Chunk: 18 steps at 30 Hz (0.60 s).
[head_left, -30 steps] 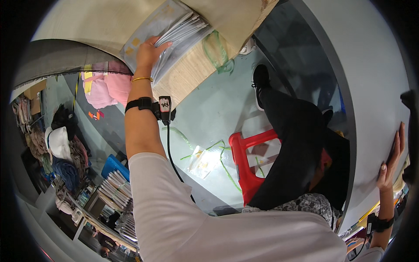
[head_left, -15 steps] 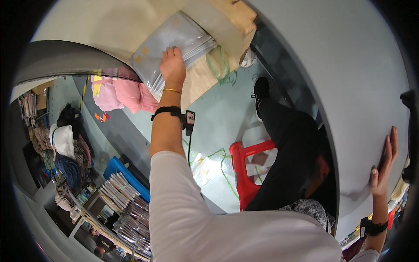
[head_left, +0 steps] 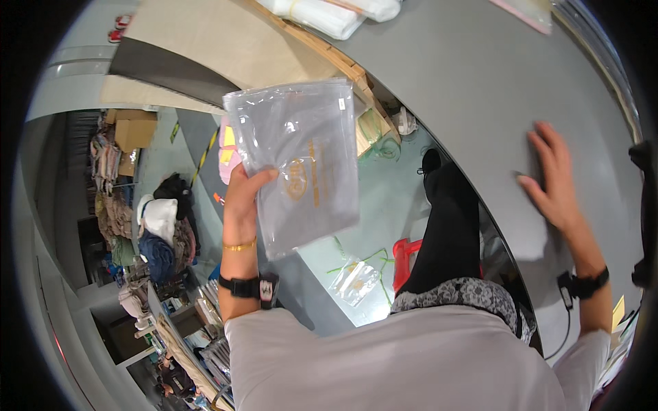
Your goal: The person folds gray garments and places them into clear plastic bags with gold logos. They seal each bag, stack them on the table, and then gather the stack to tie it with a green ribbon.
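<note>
"Holding what?"
"The left hand [head_left: 248, 194] grips clear plastic bags [head_left: 301, 212], thumb on top, off the desk's [head_left: 459, 96] left edge; a firm pinch should stop them sliding."
"And the right hand [head_left: 558, 185]?"
"Fingers spread, empty, over the desk."

A red stool [head_left: 401, 267] stands on the floor, near a clear plastic packet [head_left: 356, 282] lying flat. At the left, cardboard boxes [head_left: 136, 137] sit beside a row of garments [head_left: 104, 159]. Nearer, a white item [head_left: 160, 217] rests just above a dark blue cloth [head_left: 155, 255]. Yellow-and-black tape [head_left: 204, 159] marks the floor. At the lower left, another person in dark clothing [head_left: 177, 380] is partly visible.
</note>
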Tool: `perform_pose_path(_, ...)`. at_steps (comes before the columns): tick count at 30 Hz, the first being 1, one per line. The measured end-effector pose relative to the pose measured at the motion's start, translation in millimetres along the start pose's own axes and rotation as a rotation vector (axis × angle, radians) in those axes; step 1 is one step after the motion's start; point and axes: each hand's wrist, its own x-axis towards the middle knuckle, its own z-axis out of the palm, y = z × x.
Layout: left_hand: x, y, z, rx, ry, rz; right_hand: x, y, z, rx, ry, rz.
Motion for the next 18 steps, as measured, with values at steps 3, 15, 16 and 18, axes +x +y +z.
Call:
perform_pose_path(3, -73.3, 51.3, 41.6, -0.178, -0.061, 0.084, 15.2, -59.1, 22.8, 0.615, -0.246, 0.047)
perform_pose_path(15, -94.0, 68.9, 292.5, -0.281, -0.642, 0.195, -89.8, -51.1, -97.4, 1.542, 0.116, 0.433)
perform_pose_path(16, -85.2, 63.1, 320.7, -0.286, -0.708, 0.185, -106.5, -37.4, -106.4, 1.49, 0.165, 0.481)
perform_pose_path(18, -70.9, 47.7, 370.6, -0.27, -0.844, 0.148, -136.8, -6.2, -116.1, 1.461, 0.222, 0.602)
